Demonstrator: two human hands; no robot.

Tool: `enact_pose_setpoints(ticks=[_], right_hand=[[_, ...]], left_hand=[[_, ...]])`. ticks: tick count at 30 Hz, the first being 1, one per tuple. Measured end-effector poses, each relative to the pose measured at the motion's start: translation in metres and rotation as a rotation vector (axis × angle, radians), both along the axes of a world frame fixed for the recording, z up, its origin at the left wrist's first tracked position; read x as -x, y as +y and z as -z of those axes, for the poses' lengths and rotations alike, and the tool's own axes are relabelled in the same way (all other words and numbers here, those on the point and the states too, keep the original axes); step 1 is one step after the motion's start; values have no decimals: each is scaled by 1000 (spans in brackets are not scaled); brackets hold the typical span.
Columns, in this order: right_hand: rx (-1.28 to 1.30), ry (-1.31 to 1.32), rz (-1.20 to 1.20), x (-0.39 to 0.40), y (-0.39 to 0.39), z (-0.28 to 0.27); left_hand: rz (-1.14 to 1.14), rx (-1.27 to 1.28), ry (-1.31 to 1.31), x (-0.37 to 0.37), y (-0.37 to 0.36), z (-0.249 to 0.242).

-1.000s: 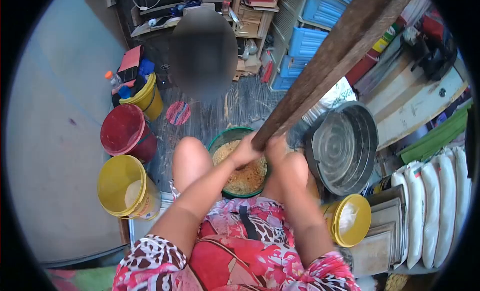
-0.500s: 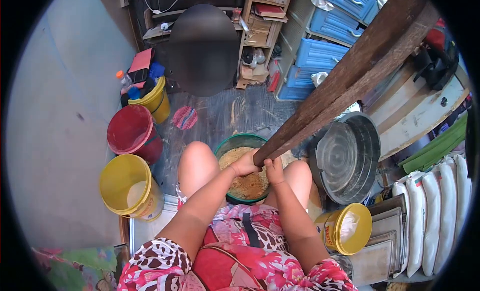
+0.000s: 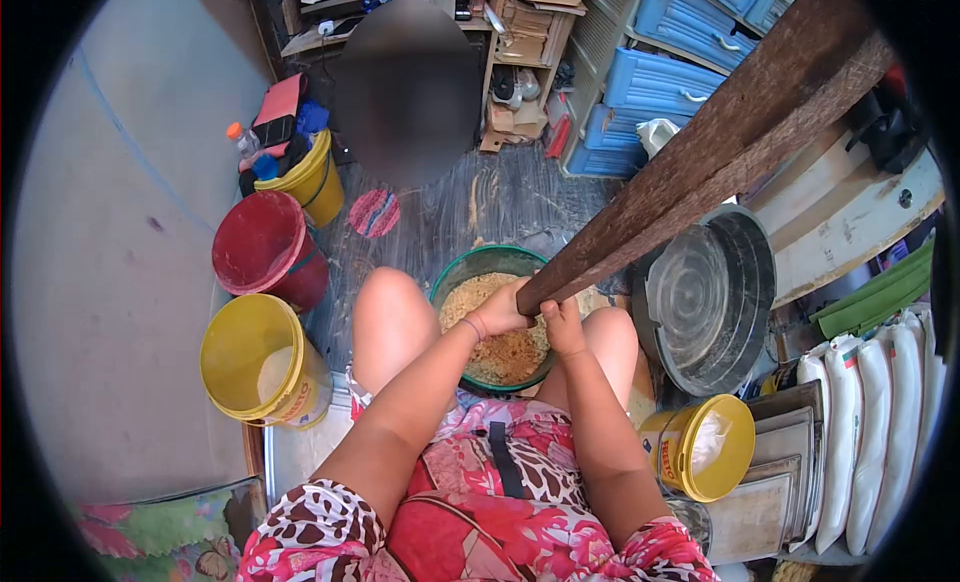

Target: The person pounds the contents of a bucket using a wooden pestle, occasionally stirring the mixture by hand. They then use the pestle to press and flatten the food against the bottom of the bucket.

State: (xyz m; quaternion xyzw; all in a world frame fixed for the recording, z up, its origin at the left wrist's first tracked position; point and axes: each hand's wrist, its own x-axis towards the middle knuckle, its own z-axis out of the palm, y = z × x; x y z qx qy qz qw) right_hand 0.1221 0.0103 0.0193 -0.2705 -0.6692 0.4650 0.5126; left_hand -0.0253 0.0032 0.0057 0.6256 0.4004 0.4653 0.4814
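Observation:
A long dark wooden pole (image 3: pixel 690 167) slants from the upper right down to the green-rimmed tub (image 3: pixel 438 294) between the knees. Wrapped round its lower end is my left hand (image 3: pixel 501 310). My right hand (image 3: pixel 563 325) grips the same end from the other side, its thumb up along the wood. Pale yellowish crumbly stuff (image 3: pixel 470 294) fills the tub, with a browner patch (image 3: pixel 505 357) just below the hands. The pole's tip is partly hidden by my hands.
Left stand a red bucket (image 3: pixel 262 244), a yellow bucket (image 3: pixel 250 357) and a filled yellow bucket (image 3: pixel 318 187). Right are a black basin (image 3: pixel 700 297), a yellow bucket with a white bag (image 3: pixel 725 447) and white sacks (image 3: pixel 873 422). Blue drawers (image 3: pixel 665 87) stand behind.
The view has shifted slightly, so the tub and buckets sit a little higher in it. Both hands still hold the pole, which now appears slightly further right.

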Motion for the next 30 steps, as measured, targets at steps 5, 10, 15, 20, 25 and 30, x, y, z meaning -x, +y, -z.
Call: enact_pose_setpoints(ticks=[5, 10, 15, 20, 25, 30], right_hand=[[40, -25, -43, -1, -1, -6], [62, -35, -69, -3, -3, -9], [53, -74, -72, -5, -1, -12], [136, -66, -130, -4, 0, -10], [131, -44, -151, -2, -2, -16], [166, -43, -153, -3, -2, -14]], left_hand=[[21, 53, -21, 2, 0, -1], [43, -3, 21, 4, -2, -4], [46, 17, 53, 3, -2, -5], [47, 150, -25, 0, -8, -21], [55, 121, -34, 1, -7, -18], [13, 53, 46, 1, -6, -10]])
